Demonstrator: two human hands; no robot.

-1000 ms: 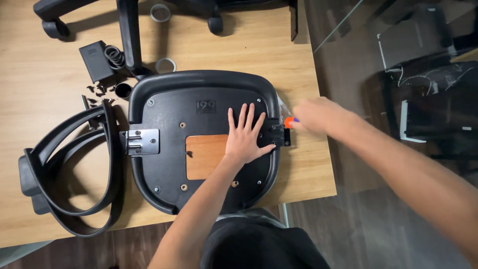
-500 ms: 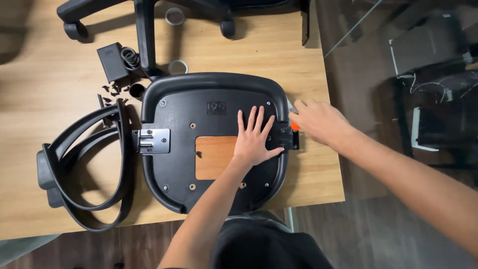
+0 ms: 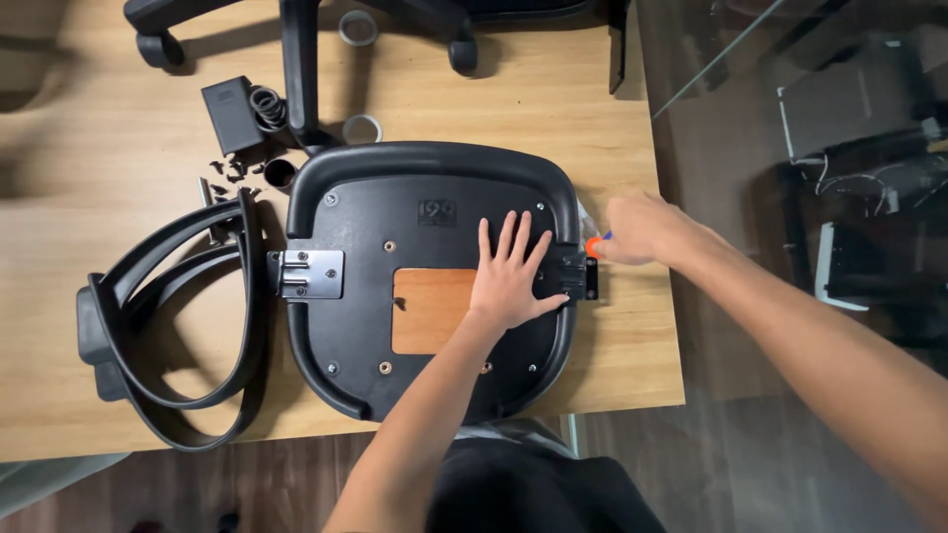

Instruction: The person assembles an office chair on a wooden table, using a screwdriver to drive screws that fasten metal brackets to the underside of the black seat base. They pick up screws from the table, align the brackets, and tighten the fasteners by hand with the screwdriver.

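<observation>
A black plastic chair seat (image 3: 415, 207) lies upside down on the wooden table (image 3: 118, 257), with a brown wooden patch (image 3: 432, 311) showing at its middle. My left hand (image 3: 511, 276) rests flat on the seat's right part, fingers spread. My right hand (image 3: 640, 229) is closed around an orange-handled tool (image 3: 594, 246) at the seat's right edge, beside a black bracket (image 3: 583, 277). A metal bracket (image 3: 308, 273) sits on the seat's left edge.
A pair of black armrest loops (image 3: 168, 316) lies left of the seat. Small screws (image 3: 229, 176), a black box (image 3: 229, 114) and a coiled spring (image 3: 265, 104) lie at the upper left. A chair wheel base (image 3: 296, 49) stands at the back. The table's right edge borders glass.
My right hand has stayed at the seat's right edge, closing over the orange tool so less of it shows. My left hand remains flat on the seat. The camera view shifted slightly.
</observation>
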